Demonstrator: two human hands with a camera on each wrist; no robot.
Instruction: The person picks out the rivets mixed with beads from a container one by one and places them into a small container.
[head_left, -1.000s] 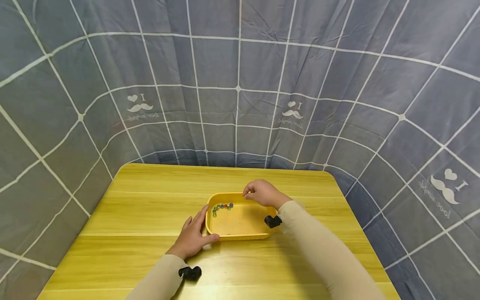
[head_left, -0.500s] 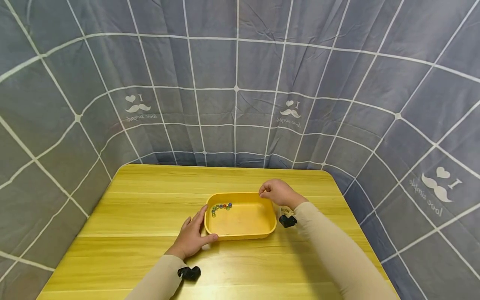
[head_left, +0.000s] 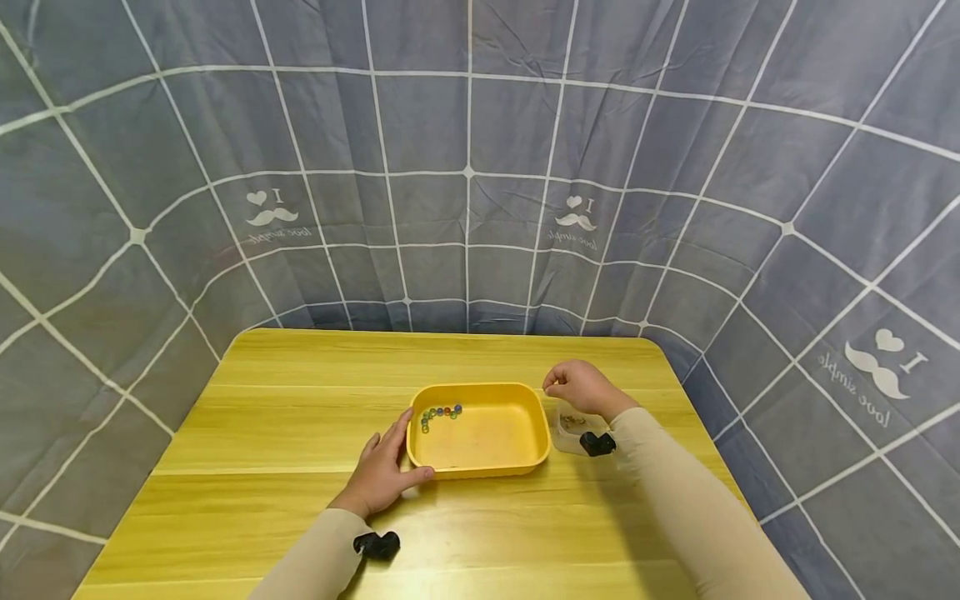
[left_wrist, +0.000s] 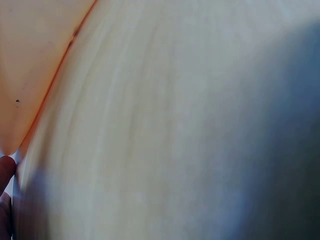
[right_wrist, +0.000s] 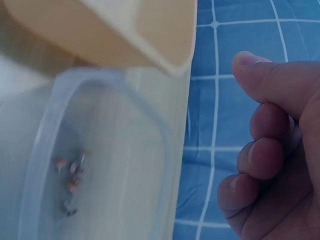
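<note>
A yellow tray (head_left: pixel 480 433) lies on the table, with several glass marbles (head_left: pixel 440 412) in a bent row at its far left corner. My left hand (head_left: pixel 378 475) rests against the tray's left side and front corner, fingers mostly straight; in the left wrist view only a fingertip (left_wrist: pixel 6 170) or so shows beside the tray. To the tray's right stands a clear plastic container (head_left: pixel 566 437) with small metallic and coppery pieces (right_wrist: pixel 72 180) in it, too blurred to name. Over the container's far side hovers my right hand (head_left: pixel 585 387), fingers loosely curled, nothing visible in its grasp.
The yellow wood-grain table (head_left: pixel 315 400) has a far edge close behind the tray. A grey curtain with white grid lines (head_left: pixel 435 208) hangs around the back and sides. My right forearm and sleeve (head_left: pixel 682 492) cross the table's right part.
My right hand has moved right, from over the tray's far rim to above the clear container, which has come more into sight. The left hand and the marbles keep their places.
</note>
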